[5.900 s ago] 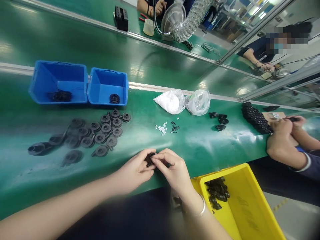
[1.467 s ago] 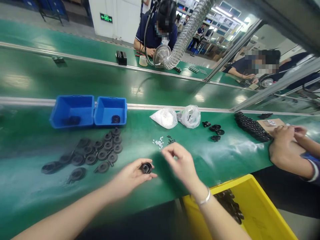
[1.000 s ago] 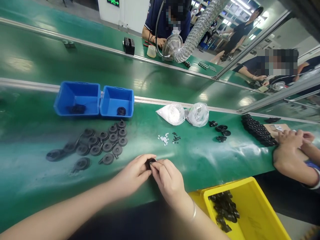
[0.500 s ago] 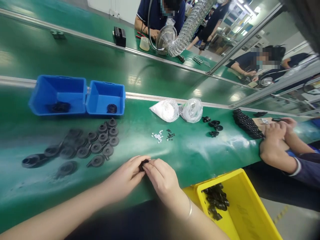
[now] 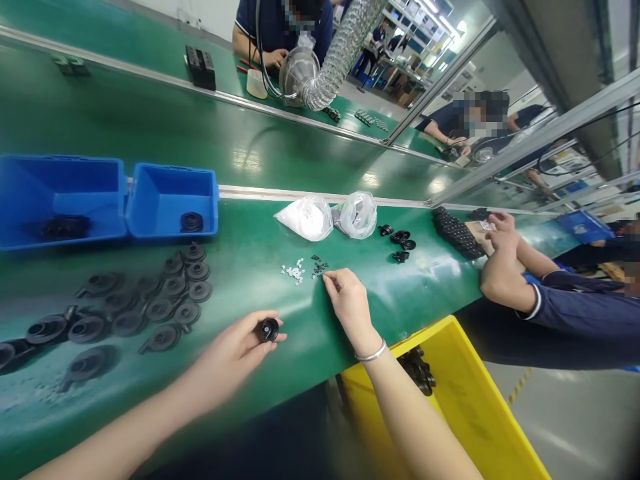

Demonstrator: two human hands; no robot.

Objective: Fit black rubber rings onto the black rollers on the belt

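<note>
My left hand (image 5: pixel 245 343) is closed around a round black plastic part (image 5: pixel 269 329), its hollow face turned up with a small light spot in the centre. To the right, my right hand (image 5: pixel 347 300) has its thumb and index finger pinched at the edge of a pile of tiny black pieces (image 5: pixel 319 265). Whether a piece is between those fingertips cannot be made out. Beside that pile lie small white pieces (image 5: pixel 294 271). Two clear plastic bags stand behind, one with white contents (image 5: pixel 310 219) and the other (image 5: pixel 359 217) partly filled with something dark.
Several black disc-shaped parts with spouts (image 5: pixel 175 287) spread across the left of the green bench (image 5: pixel 280 400). Two blue bins (image 5: pixel 173 200) stand behind them. A yellow crate (image 5: pixel 480 407) with black parts is at lower right. A co-worker's arm (image 5: pixel 510 280) works beside black parts (image 5: pixel 457 233).
My right hand has left the black part and reached forward and right to the small black pieces. My left hand keeps the part, now facing up. The view has shifted right.
</note>
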